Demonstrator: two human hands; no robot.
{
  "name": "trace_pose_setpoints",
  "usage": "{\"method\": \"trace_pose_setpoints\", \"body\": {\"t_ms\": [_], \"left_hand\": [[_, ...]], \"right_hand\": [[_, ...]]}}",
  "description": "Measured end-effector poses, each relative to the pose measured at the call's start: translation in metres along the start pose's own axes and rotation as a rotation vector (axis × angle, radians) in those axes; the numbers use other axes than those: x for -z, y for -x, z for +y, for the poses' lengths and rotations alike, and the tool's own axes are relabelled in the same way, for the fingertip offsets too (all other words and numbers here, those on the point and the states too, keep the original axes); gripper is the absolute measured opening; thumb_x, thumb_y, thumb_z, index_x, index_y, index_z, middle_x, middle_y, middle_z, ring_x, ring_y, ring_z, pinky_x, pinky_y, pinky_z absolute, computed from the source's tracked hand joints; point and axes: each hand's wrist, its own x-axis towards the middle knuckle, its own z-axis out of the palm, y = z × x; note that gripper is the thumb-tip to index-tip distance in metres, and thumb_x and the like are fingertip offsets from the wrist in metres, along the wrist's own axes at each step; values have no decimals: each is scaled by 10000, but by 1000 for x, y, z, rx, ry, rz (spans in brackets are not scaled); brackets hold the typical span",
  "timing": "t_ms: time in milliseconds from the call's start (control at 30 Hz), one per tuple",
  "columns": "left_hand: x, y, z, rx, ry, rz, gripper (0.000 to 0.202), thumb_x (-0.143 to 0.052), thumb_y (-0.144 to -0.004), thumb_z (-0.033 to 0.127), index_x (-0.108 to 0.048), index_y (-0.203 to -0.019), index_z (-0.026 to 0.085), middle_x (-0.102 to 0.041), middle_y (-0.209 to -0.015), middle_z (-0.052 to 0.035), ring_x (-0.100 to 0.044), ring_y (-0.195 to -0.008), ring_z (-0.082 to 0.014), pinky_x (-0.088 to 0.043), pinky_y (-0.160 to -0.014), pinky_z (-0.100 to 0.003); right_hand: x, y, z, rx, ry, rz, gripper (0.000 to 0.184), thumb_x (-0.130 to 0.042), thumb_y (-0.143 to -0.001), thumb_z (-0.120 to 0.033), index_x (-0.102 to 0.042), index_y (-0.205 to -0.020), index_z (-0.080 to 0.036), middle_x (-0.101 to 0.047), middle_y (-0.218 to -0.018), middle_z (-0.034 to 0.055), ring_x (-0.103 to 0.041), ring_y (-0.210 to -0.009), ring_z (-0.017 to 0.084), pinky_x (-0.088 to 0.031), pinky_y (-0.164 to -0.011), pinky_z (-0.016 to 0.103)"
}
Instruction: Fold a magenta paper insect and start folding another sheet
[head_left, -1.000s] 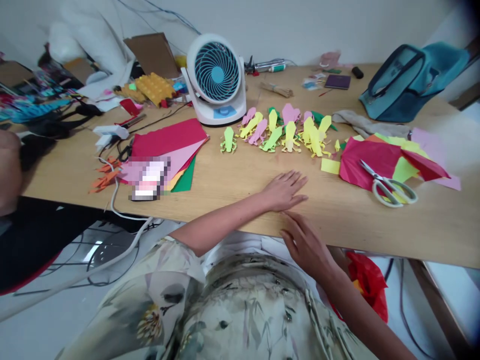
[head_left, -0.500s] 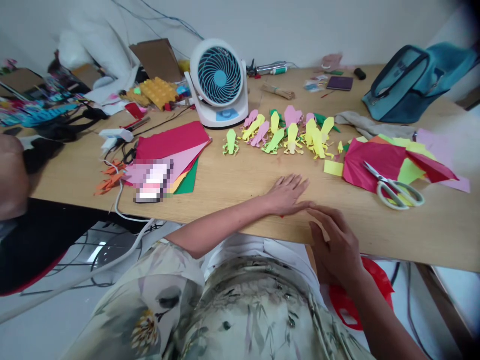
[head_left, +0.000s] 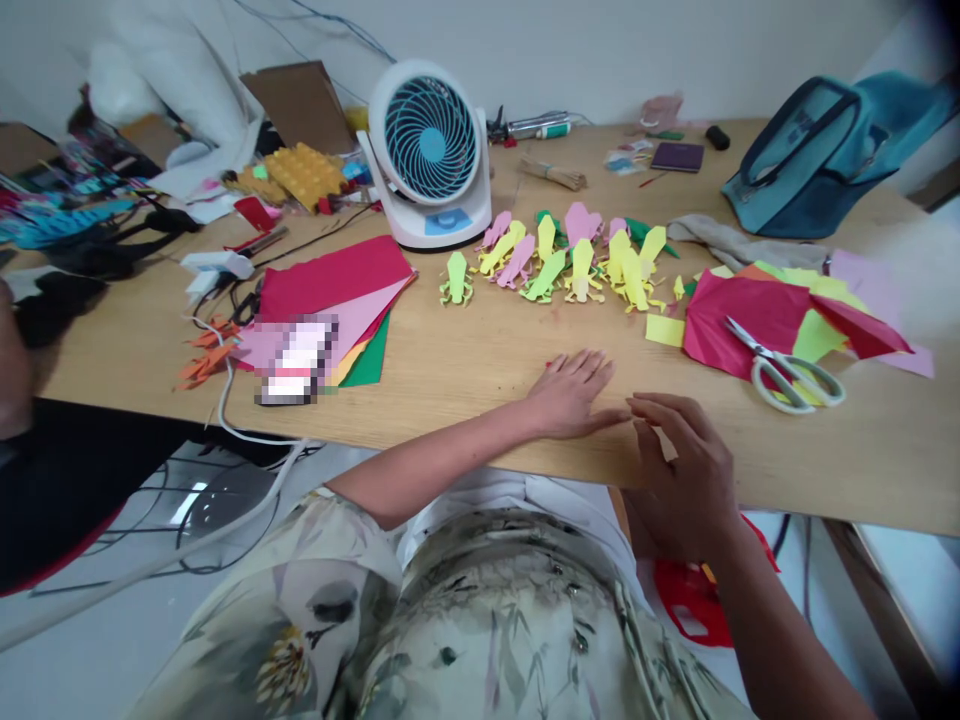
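On the wooden table: a white fan with a turquoise grille. In front of the fan and to its right: left hand flat on the wood, palm down, fingers lightly spread, thumb stretched out sideways. At the fan-facing edge of that hand: a tiny red bit, mostly hidden; impossible to tell what. Farther right of the fan, just past the outstretched thumb: right hand, back upward, fingers loosely bent, a gap behind thumb and forefinger, tips close to the other thumb; impossible to tell whether touching it or pinching anything.

Just right of the fan's base and nearer than it: a cluster of folded paper bugs in yellow, green and pink, with a light green one set apart, closest to the fan. Well to the right of the fan: a crumpled heap of coloured paper, dark red on top, and on it scissors with pale handles, blades pointing toward the fan. On the fan's side of the heap: a yellow slip. Right of the fan, behind the heap: a blue bag.

Left of the fan and nearer: fanned-out sheets in red, pink, orange and green, with a blurred phone on top and orange paper pieces beside. Left of the fan, farther back: a yellow bumpy thing. Far left of the fan: part of another person.
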Motion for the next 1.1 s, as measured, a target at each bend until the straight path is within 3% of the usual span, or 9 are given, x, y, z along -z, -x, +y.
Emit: {"method": "trace_pose_setpoints", "body": {"t_ms": [167, 367, 633, 800, 867, 967, 1100], "left_hand": [[2, 2, 4, 1, -48, 6, 834, -376, -951, 679, -276, -1583, 145, -228, -1669, -167, -167, -1550, -349, -144, -1230, -569], [5, 4, 9, 45, -50, 0, 826, -339, -954, 687, -253, -1593, 170, -223, -1671, -163, -151, -1549, -372, -127, -1190, -692], [4, 3, 5, 19, 4, -20, 773, -299, -991, 627, -217, -1598, 155, -195, -1679, -160, -94, -1559, -375, -106, -1192, -698], [5, 3, -6, -15, 231, -9, 713, -288, -997, 609, -235, -1592, 219, -189, -1688, -115, -56, -1573, -326, -63, -1222, -642], [7, 3, -14, 59, 446, 92, 629, -266, -1019, 539, -279, -1576, 245, -271, -1667, -99, -127, -1569, -283, -136, -1242, -569], [11, 2, -27, 99, 834, 387, 520, -234, -1043, 364, -376, -1518, 210, -490, -1534, -140, -435, -1442, -221, -341, -1176, -433], [23, 0, -43, 173, 1005, 567, 367, -370, -1018, 344, -579, -1288, 209, -668, -1295, -106, -602, -1243, -199, -448, -1052, -352]], "right_hand": [[-1, -9, 6, -12, -7, 35, 242, -533, -956, -162, -671, -1151, -201, -686, -1089, 118, -661, -1029, 245, -555, -895, 408], [-3, -25, 10, 26, -24, 50, 241, -536, -954, -165, -667, -1153, -198, -695, -1087, 125, -665, -1016, 246, -561, -870, 399], [-9, -37, 16, 43, -58, -10, 227, -516, -953, -179, -670, -1118, -194, -705, -1056, 115, -661, -1003, 240, -546, -875, 401], [-16, -47, 22, -50, -124, -26, 237, -510, -939, -216, -679, -1101, -183, -713, -1052, 115, -669, -969, 224, -546, -840, 378], [-20, -51, 25, -135, -152, -38, 251, -515, -929, -233, -679, -1109, -171, -715, -1063, 118, -677, -932, 212, -545, -804, 358], [-27, -57, 30, -277, -143, -130, 278, -531, -912, -243, -671, -1133, -149, -718, -1073, 118, -675, -848, 192, -534, -747, 331], [-36, -69, 27, -334, -86, -303, 281, -541, -918, -247, -658, -1149, -137, -696, -1088, 125, -661, -864, 192, -519, -764, 318]]}}
